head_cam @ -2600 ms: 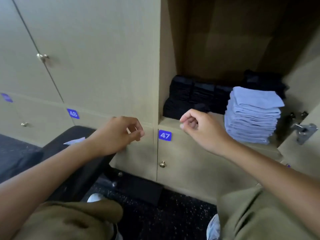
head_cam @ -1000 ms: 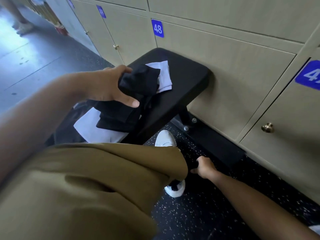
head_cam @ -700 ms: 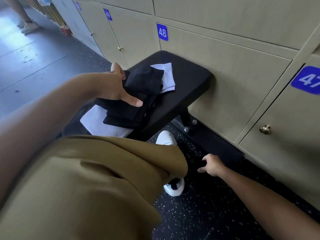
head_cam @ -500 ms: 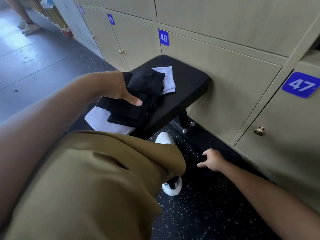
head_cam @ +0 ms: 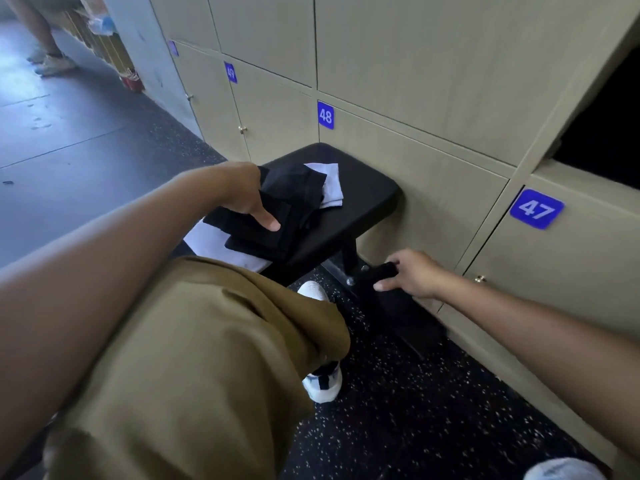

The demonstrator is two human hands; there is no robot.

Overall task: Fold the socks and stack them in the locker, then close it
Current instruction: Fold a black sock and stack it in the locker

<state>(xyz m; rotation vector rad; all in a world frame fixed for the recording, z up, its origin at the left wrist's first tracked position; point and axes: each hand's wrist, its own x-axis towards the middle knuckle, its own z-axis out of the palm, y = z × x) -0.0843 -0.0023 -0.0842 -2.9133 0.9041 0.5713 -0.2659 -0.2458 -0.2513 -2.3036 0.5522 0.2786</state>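
**Head view: dropped sock in one hand, bench pile under the other**

Head camera, looking down: a black sock [head_cam: 381,271] sits low at centre right of the frame, just above the speckled floor [head_cam: 398,410] by the bench's foot. The right hand [head_cam: 412,275] has fingers and thumb curled round it in a pinch. Against the dark bench base behind it the sock's outline is hard to trace; its long axis seems to run left from the fingers.

Up and to the left, the rest of the black socks [head_cam: 277,209] lie in a loose pile on the black padded bench [head_cam: 360,199]. The left hand [head_cam: 246,192] holds the pile's upper left edge, thumb laid straight across the top; its fingers are hidden behind the cloth. White socks [head_cam: 330,183] peek out beyond the pile, and more white cloth [head_cam: 211,244] lies beneath its near end.

The open locker [head_cam: 602,140] shows only as a dark gap at the upper right edge, above the door marked 47 [head_cam: 536,209]. Its contents cannot be seen from here. So the right hand is the nearer one to the locker, and the sock it pinches must travel up and to the right to reach it. That sock looks unfolded, so folding probably comes first.

Closed doors 48 [head_cam: 325,115] and 49 [head_cam: 230,71] run off toward the upper left, where another person's feet [head_cam: 52,60] stand on the grey floor.
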